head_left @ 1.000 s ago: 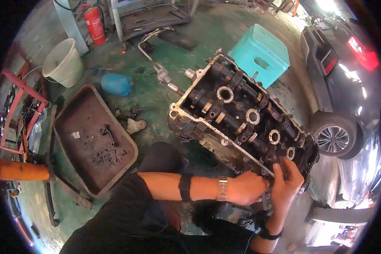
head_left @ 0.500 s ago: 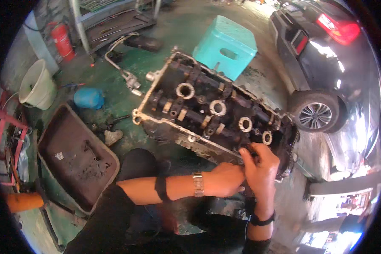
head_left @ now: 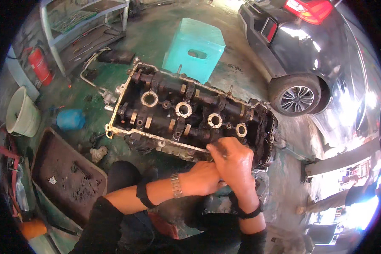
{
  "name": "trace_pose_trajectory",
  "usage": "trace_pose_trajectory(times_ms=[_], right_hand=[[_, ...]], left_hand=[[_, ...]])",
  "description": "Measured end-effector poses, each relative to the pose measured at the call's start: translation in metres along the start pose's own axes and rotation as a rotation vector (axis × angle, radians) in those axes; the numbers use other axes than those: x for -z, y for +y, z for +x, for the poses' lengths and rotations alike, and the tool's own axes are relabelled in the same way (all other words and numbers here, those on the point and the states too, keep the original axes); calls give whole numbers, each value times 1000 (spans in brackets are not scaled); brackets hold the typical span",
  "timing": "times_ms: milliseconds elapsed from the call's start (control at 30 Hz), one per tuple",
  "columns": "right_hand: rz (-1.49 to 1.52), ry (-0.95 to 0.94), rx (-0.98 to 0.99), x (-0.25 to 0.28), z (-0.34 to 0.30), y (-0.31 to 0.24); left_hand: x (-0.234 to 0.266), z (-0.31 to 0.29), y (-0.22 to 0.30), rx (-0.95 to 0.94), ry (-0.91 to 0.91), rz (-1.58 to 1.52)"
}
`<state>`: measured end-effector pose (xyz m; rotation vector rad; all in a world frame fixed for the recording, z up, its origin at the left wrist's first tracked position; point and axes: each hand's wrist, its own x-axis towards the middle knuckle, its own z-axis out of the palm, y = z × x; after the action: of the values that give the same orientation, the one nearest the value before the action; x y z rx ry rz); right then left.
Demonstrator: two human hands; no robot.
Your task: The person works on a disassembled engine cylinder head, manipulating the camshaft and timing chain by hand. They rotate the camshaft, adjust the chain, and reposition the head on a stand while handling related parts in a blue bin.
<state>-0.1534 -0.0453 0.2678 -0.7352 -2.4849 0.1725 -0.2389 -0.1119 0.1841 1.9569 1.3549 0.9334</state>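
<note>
In front of me a dark, oily engine (head_left: 161, 144) stands with its top uncovered, its camshafts (head_left: 199, 118) and several round, pale-rimmed openings showing. A timing chain (head_left: 271, 144) runs down its right end. My right hand (head_left: 235, 161) is closed above the engine's near edge, fingertips curled down at the rim. Pressed against it from below, my left hand (head_left: 201, 177) is closed too, with a metal watch (head_left: 176, 185) on its wrist. Whatever the fingers hold is hidden behind the hands.
Beyond the engine stands a turquoise step stool (head_left: 197, 48). A parked dark car (head_left: 309, 51) fills the right. At left are a brown tray (head_left: 51, 169) with small parts, a blue container (head_left: 70, 119), a pale bucket (head_left: 23, 112) and a fire extinguisher (head_left: 39, 65).
My view has shifted, so the engine and stool sit further left in it. My hands stay together at the engine's near edge, the right one turned with its back more upward.
</note>
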Motion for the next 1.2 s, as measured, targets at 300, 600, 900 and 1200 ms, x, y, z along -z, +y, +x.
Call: trace_pose_trajectory(times_ms=[300, 600, 900, 1200], right_hand=[[20, -33, 33, 12, -3, -7], [-71, -19, 64, 7, 3, -7], [-118, -71, 80, 10, 11, -9], [-26, -146, 136, 17, 7, -8]], left_hand=[[2, 0, 2, 25, 2, -1], [6, 2, 7, 20, -50, -21], [12, 2, 11, 94, -123, -52], [10, -1, 9, 50, -70, -7]])
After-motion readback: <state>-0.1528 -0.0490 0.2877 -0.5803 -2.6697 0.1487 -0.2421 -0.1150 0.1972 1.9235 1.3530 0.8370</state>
